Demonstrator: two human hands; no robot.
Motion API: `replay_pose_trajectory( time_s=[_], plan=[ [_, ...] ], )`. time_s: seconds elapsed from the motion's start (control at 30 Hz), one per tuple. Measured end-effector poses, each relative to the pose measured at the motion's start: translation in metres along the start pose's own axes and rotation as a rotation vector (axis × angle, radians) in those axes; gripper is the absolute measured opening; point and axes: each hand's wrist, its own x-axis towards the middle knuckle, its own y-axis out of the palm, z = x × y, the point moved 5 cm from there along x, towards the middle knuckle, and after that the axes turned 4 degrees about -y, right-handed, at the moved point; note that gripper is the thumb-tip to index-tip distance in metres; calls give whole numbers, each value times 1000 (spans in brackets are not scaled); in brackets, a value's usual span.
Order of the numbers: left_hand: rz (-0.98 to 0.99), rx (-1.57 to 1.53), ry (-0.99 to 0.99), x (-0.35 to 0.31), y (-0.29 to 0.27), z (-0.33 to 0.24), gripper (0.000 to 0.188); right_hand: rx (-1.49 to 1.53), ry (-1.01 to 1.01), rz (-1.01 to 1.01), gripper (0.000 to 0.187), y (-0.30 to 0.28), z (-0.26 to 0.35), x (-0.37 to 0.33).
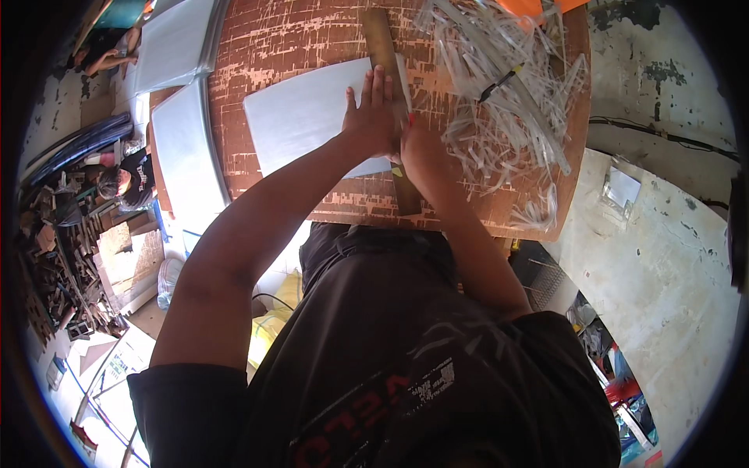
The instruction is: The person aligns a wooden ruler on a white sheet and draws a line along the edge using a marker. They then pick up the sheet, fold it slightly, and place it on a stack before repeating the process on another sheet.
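Note:
My left hand (370,121) lies flat with its fingers stretched out. It presses on a translucent white plastic sheet (296,113) and on the edge of a long brown straightedge (382,43), which lies across the sheet from far to near. Close beside it, my right hand (422,152) is closed at the straightedge's right side. A small red piece (411,119) of a slim tool shows at its fingers; the rest of that tool is hidden. A narrow strip of sheet sticks out to the right of the straightedge.
The worn brown table (257,39) is covered in cut marks. Tangled clear plastic strips (499,132) heap at the right, with a black and yellow cutter-like tool (499,84) on top. Stacked sheets (187,132) lie at the left. Two other people (136,181) are beyond the table's left side.

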Motion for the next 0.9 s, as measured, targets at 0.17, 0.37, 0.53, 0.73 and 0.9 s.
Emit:
replay_pose_trajectory(
  time_s=[0.17,0.37,0.53,0.73,0.9],
  plan=[
    [-15,36,23,0,-2,-4,156,81,182,56,34,24,-26,-89],
    [12,61,9,-1,-2,-5,159,141,192,117,37,16,-36,-149],
    [0,41,16,-4,-2,-2,160,97,244,-4,34,-27,-29,-52],
    [9,48,29,1,-4,-7,159,-108,-85,-152,36,-31,-11,88],
    [7,43,22,-1,-1,-3,158,35,-10,-73,43,-16,0,111]
  ],
)
